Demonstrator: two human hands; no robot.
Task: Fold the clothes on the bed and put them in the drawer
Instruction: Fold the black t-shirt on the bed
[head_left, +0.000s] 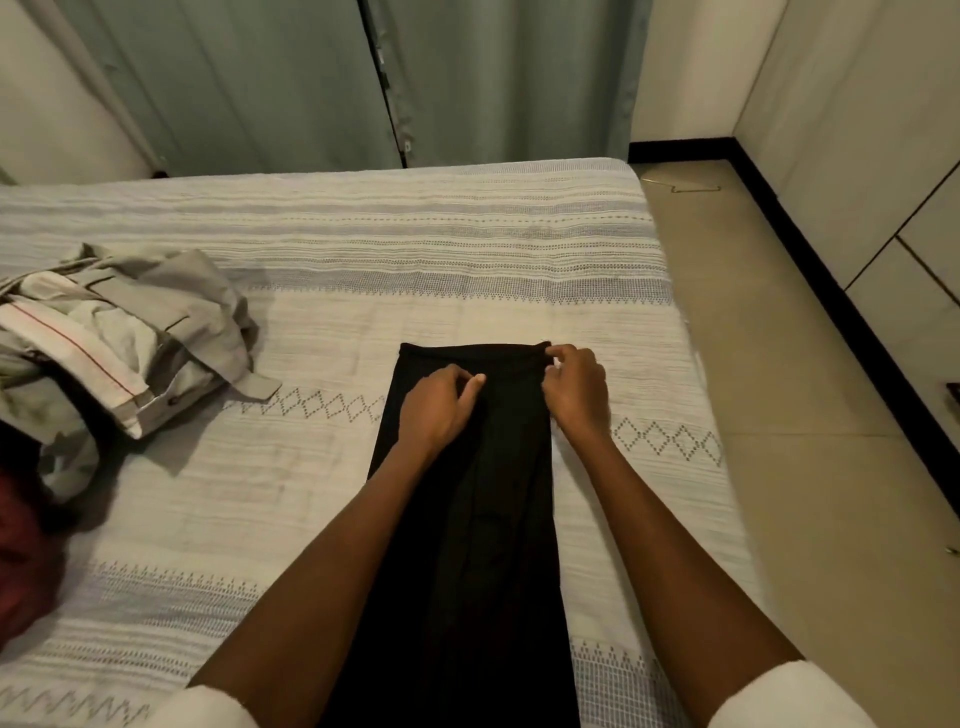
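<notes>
Black garment (467, 519) lies flat in a long narrow strip on the bed (467, 249), running from the bottom edge of the view up to a straight far edge near the bed's middle; its near end is cut off by the frame, and the cloth is so dark that seams and folds are hard to make out. The left hand (436, 410) rests on the garment near its far end with fingers curled, thumb and forefinger close together — whether they pinch fabric cannot be told. The right hand (576, 389) sits at the far right corner, fingertips curled over the edge and apparently gripping it. White sleeves show at both elbows. To the left lies a crumpled heap of grey clothes (130, 332), partly cut off, with a dark red item (21, 561) below it, mostly out of view. Green curtains (311, 78) hang behind the bed.
</notes>
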